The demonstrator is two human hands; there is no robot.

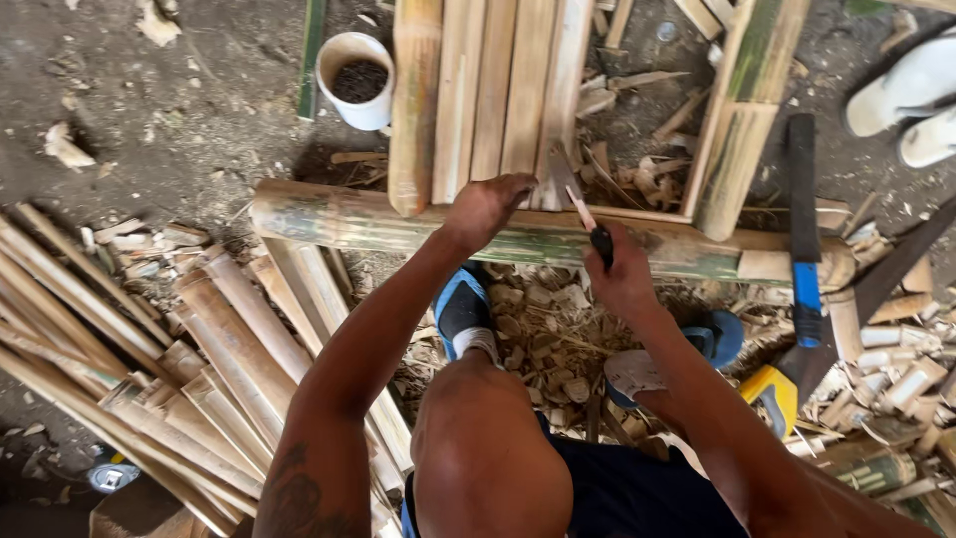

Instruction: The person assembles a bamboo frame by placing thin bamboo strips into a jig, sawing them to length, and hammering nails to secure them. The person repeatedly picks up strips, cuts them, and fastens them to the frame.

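2 hands (558, 239) busy: left hand (488, 206) pressed flat on slat (553, 95); right hand (622, 274) closed round knife (578, 204). Slat judged stiff, light, splintery; best held mid-length.

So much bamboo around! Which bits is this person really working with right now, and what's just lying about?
In use:
- left hand pressing on the split bamboo slats
- right hand gripping a black-handled knife at a slat's end
- thick bamboo pole lying under the slats

Lying about:
- white cup
- blue-and-yellow hammer
- pile of strips
- white sandals
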